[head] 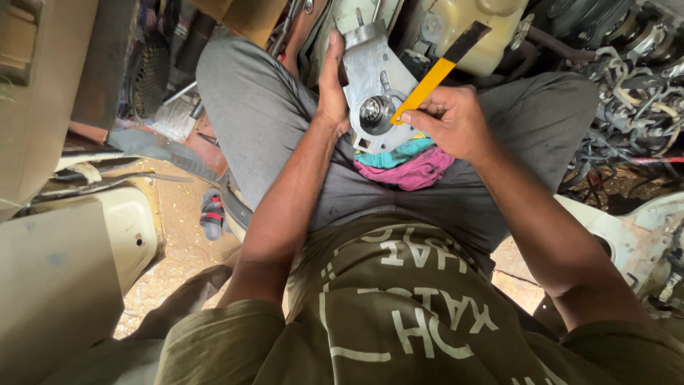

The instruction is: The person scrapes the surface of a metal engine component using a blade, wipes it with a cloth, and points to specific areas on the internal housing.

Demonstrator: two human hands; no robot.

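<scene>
1. A grey metal housing (374,89) rests upright on the person's lap, above a crumpled cloth (407,164).
2. The left hand (331,89) clasps its edge.
3. The right hand (449,121) pinches a yellow-handled blade (436,71), tip at the central bore; seemingly scraping, needing steady pressure.

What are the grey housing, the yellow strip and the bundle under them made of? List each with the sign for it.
Grey housing, steadied by the left hand: likely cast metal, dull silvery with a shiny round centre. Yellow strip, held in the right hand: flat and stiff, with a dark upper end; painted metal or plastic, unclear. Bundle: soft crumpled cloth, pink and teal.
</scene>
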